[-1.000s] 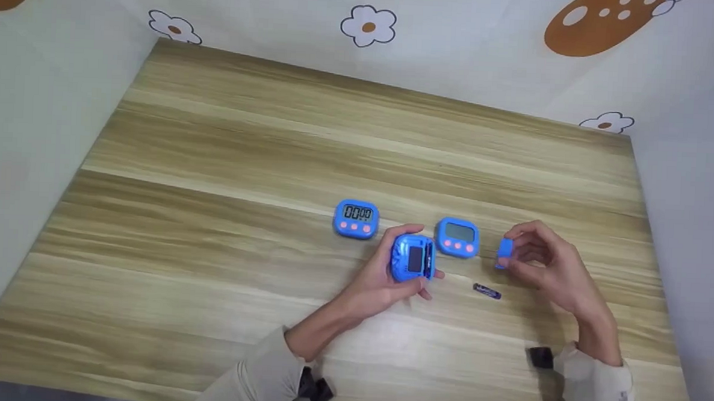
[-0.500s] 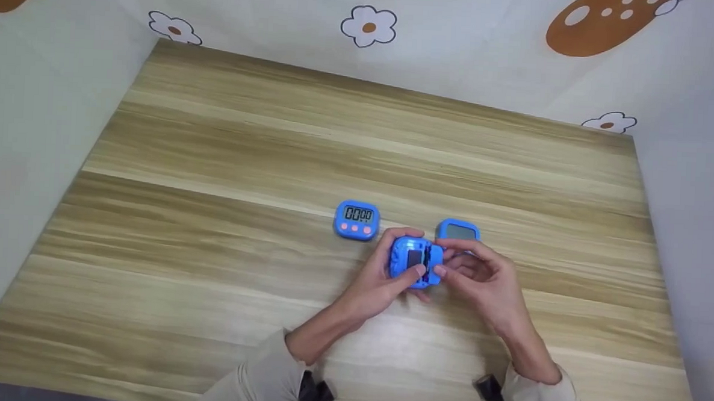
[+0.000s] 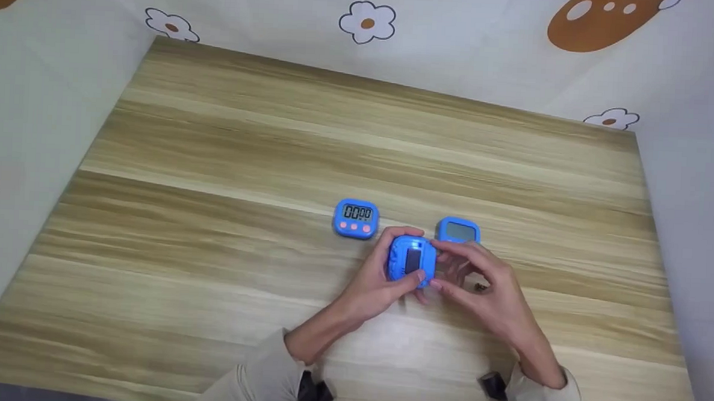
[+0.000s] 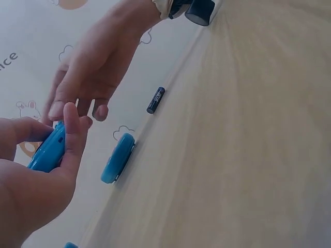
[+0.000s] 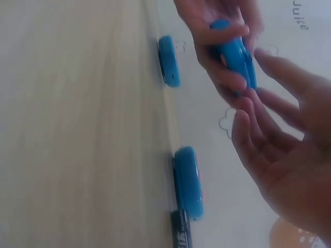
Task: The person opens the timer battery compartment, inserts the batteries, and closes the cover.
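Our left grip point(image 3: 375, 288) clamped on a rounded blue plastic timer point(image 3: 398, 259), our right grip point(image 3: 498, 297) pinching its blue plastic cover point(image 3: 429, 258), now over the previously exposed slot.

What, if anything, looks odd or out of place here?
Two things, mildly. On the table, the right timer looks blank while the left timer shows zeros, and a loose battery lies outside any timer, clearest in the left wrist view. Nothing looks spilled, and the held timer shows no obvious damage.

Downward head view, low wrist views
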`<state>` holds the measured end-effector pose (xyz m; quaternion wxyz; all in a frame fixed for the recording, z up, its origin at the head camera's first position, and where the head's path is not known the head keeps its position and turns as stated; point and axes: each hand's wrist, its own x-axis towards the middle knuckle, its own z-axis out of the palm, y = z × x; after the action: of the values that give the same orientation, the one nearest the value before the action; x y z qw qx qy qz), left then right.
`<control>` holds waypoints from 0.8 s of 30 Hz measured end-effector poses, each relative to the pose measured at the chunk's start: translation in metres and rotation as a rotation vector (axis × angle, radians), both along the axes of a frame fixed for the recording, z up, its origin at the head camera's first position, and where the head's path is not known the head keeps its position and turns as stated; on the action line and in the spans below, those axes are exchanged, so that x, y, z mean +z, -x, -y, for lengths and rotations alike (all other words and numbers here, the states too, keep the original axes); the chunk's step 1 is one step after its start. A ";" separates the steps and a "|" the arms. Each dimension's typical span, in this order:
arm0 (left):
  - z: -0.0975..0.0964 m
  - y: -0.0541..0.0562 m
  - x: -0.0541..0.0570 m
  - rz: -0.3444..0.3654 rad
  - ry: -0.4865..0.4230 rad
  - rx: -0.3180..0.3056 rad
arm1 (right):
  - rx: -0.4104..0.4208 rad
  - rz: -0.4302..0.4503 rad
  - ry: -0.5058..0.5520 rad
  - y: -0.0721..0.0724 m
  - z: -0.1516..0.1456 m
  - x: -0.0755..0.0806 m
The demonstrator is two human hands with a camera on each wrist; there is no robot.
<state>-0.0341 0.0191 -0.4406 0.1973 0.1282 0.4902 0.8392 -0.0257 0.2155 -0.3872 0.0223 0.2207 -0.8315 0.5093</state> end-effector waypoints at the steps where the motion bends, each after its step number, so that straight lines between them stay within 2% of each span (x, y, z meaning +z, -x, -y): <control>1: 0.000 0.000 0.000 -0.003 0.000 0.002 | 0.006 -0.019 -0.023 0.000 0.000 0.003; 4: 0.000 0.000 0.001 0.000 -0.004 0.000 | 0.003 -0.023 -0.057 -0.001 0.000 0.007; 8: 0.001 0.000 0.002 0.006 -0.011 -0.007 | -0.024 0.013 -0.070 -0.002 -0.001 0.006; 15: 0.002 0.000 0.003 0.016 -0.022 -0.050 | 0.005 0.166 0.054 -0.001 -0.004 0.001; 22: 0.001 -0.001 0.003 -0.003 -0.030 -0.068 | -0.009 0.160 0.128 -0.003 -0.003 -0.002; 24: 0.000 -0.002 0.003 0.002 -0.024 -0.060 | -0.012 0.184 0.124 -0.002 -0.006 -0.008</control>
<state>-0.0324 0.0193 -0.4374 0.2214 0.1443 0.4760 0.8388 -0.0236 0.2219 -0.3954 -0.0373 0.1662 -0.7982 0.5778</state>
